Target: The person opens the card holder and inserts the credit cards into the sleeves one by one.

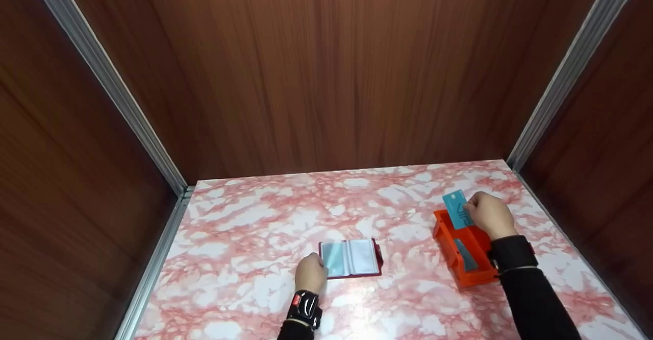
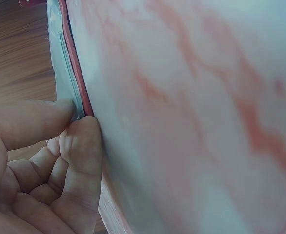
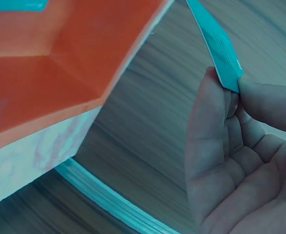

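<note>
The left hand (image 1: 310, 273) has its fingers clamped on the left edge of a red holder (image 1: 364, 258), which lies open on the surface (image 1: 219, 263), clear sleeves facing up. Well apart to the right stands an orange bin (image 1: 451, 248) with a grey card (image 1: 465, 255) inside. A blue card (image 1: 456, 210), raised near the bin's far end, is pinched between the right hand (image 1: 491, 215)'s fingers and thumb.

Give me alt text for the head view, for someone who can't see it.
A person's right hand holds a blue card over an orange box, while the left hand pinches the left edge of an open booklet with clear sleeves. Box and booklet rest on a pink-and-white marbled table with wood-grain panels on three sides.
</note>
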A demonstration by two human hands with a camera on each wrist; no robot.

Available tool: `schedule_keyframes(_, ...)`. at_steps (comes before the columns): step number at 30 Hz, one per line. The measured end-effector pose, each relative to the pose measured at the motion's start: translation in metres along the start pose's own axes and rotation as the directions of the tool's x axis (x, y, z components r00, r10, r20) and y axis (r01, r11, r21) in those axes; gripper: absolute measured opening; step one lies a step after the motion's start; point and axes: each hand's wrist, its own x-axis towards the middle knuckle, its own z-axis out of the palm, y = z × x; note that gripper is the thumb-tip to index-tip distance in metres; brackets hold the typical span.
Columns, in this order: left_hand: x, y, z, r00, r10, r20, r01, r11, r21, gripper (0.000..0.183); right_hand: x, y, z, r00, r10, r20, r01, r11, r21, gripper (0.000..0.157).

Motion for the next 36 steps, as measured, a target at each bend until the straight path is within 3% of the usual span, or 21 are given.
schedule_keyframes(15,0.001,0.000,0.000,1.000,-0.015,0.020,0.015,1.000,0.012,0.014,0.002,-0.044,0.018,0.996,-0.085,-0.010,0.085,0.993,0.087,0.014)
schedule_keyframes(25,0.001,-0.001,0.001,1.000,-0.020,0.024,0.020,1.000,0.006,0.016,0.002,-0.062,0.052,0.997,-0.067,0.033,0.061,0.989,0.137,0.013)
schedule_keyframes(36,0.002,-0.002,0.001,0.999,-0.042,0.034,0.042,0.999,-0.006,0.015,-0.007,-0.078,0.094,0.994,-0.113,0.011,0.109,0.973,0.204,0.012)
